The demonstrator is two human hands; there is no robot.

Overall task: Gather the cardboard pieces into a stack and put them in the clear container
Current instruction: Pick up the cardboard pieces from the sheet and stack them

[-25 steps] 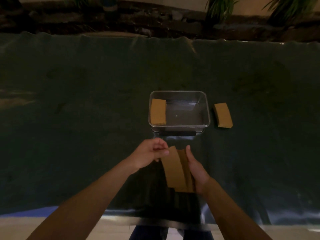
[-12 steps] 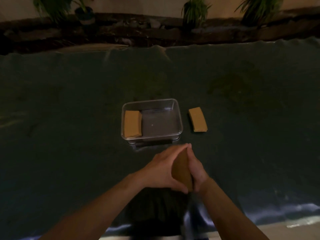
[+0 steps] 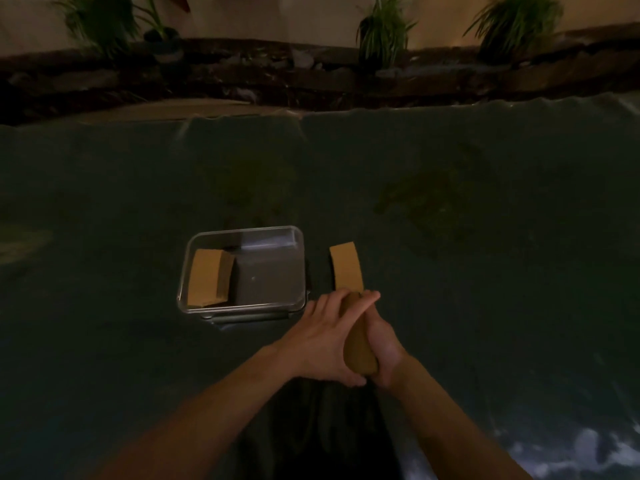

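My left hand (image 3: 320, 339) and my right hand (image 3: 382, 351) are pressed together around a stack of brown cardboard pieces (image 3: 358, 353), held on edge just in front of the clear container (image 3: 298, 237). Only a narrow strip of the stack shows between my palms. Inside the container, at its left side, lies another cardboard stack (image 3: 207, 277). One more cardboard stack (image 3: 346, 268) rests on the dark cloth right of the container, its near end touching or hidden behind my fingertips.
A dark green cloth (image 3: 485, 271) covers the whole work surface. Beyond its far edge run a stone border (image 3: 311, 74) and several potted plants (image 3: 382, 32). The scene is dim.
The fanned cardboard pieces have been squared into one tight stack between both palms. My hands have shifted forward and right, up to the stack beside the container. The camera view swung left.
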